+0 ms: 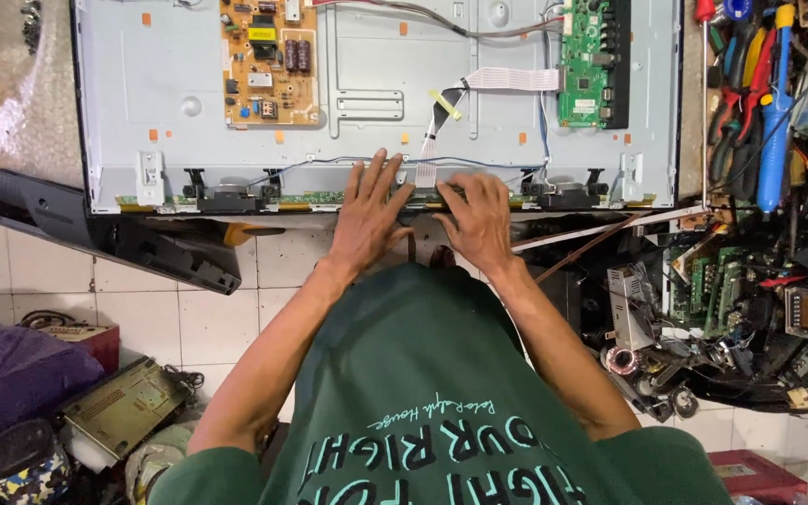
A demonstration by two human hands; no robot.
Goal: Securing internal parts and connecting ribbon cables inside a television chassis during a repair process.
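An opened flat television panel [376, 56] lies face down, its grey metal back showing. My left hand [367, 215] rests flat with fingers spread on the panel's near edge. My right hand [479, 220] presses its curled fingers on the same edge, beside a flat white ribbon cable [427, 154] that runs down to the edge strip. A tan power board [268, 61] sits at the upper left of the panel and a green main board [586, 61] at the upper right. Whether either hand grips anything is hidden by the fingers.
A black plastic back cover [95, 229] lies at the left on the white tiled floor [208, 318]. Screwdrivers and pliers [764, 103] crowd the right side above a heap of circuit boards and parts [722, 290]. A purple bag [11, 369] and an old board [123, 402] sit at lower left.
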